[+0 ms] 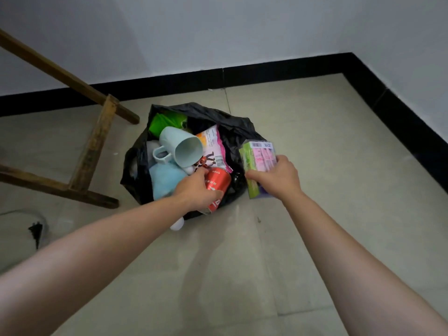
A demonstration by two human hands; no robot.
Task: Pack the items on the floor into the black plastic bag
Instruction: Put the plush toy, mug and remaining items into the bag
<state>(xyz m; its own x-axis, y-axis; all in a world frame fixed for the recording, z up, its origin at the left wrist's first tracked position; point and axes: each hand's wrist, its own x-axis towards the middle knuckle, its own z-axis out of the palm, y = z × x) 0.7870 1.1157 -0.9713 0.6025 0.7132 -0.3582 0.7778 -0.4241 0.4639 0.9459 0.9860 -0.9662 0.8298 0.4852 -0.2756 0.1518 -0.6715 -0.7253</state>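
The black plastic bag (238, 128) lies open on the tiled floor. Inside it are a pale blue mug (179, 146) on its side, a green packet (164, 121), a pink snack packet (214, 149) and a light blue plush toy (164, 180). My left hand (196, 187) grips a red can (218, 184) at the bag's near rim. My right hand (278, 177) holds a pink and green multipack (258, 158) just right of the bag's opening. A white rounded part (178, 224) pokes out under my left forearm; I cannot tell what it belongs to.
A wooden frame (94, 144) stands on the floor left of the bag. A black plug with a cable (36, 230) lies at the far left. Black skirting (266, 71) runs along the white walls, meeting in a corner at the back right.
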